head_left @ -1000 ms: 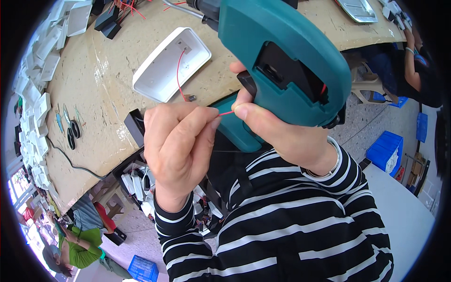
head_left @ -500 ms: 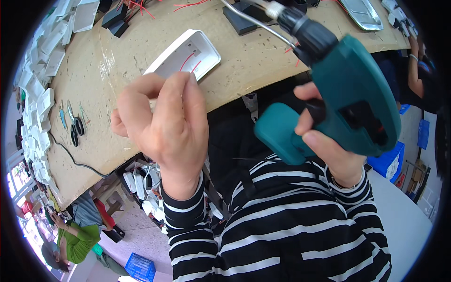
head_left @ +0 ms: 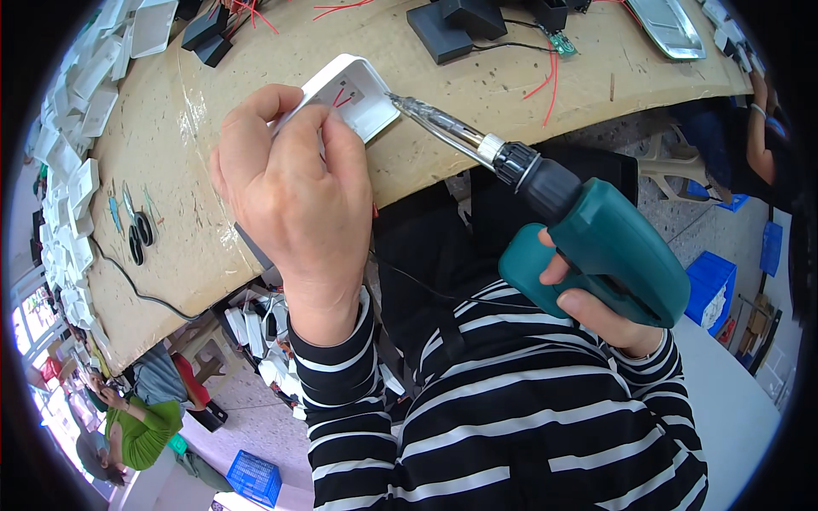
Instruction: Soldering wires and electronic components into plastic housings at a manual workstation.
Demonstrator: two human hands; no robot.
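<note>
My left hand (head_left: 294, 192) is closed over the near end of a white plastic case (head_left: 371, 115), its fingers at the rim. Between the fingertips the view is hidden. Inside the case, short red wires (head_left: 342, 98) stand near small metal contacts. My right hand (head_left: 592, 311) is wrapped round the handle of a green pistol-shaped soldering gun (head_left: 626, 251). A thin metal tube runs beside the iron's shaft (head_left: 443, 128). Its dark tip points left at the case's right rim; whether it touches cannot be made out.
Black boxes (head_left: 439, 34) and a green circuit board (head_left: 560, 43) with red wires lie at the back. White cases (head_left: 64, 196) are heaped along the left edge, near black-handled scissors (head_left: 136, 238). A metal tray (head_left: 669, 30) lies far right. Other people are at both sides.
The soldering gun has come down, its tip now beside the case. My left fingers have moved onto the case's rim. The black boxes and circuit board at the back are now less covered.
</note>
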